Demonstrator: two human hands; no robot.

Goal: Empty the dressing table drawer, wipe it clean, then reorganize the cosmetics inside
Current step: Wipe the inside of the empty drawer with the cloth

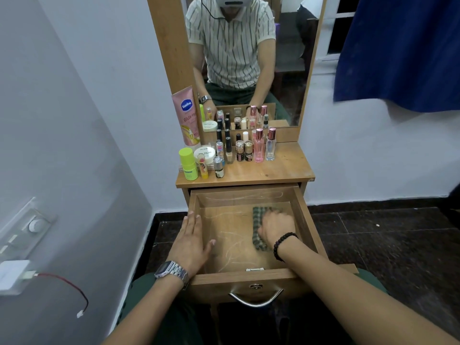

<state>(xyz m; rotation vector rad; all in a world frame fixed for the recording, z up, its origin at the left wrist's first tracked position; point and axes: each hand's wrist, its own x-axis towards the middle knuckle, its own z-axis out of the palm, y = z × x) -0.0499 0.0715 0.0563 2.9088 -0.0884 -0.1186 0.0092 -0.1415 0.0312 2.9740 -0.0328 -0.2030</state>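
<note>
the one pulled-out drawer (245, 275) holds one checked cloth (258, 227) near its right wall, pressed under the right hand (276, 229) with curled fingers, the left hand (190, 241) flat and released on the left wall, while two pink-capped perfume bottles (265, 145) stand on the bench (286, 168).

The drawer (249, 235) is scuffed, matt wood with a shiny metal handle (256, 298). The rag (258, 221) is checked woven cloth

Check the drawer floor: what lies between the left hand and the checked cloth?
Only bare drawer floor with pale scuff lines lies between the left hand and checked cloth, in the head view.
</note>
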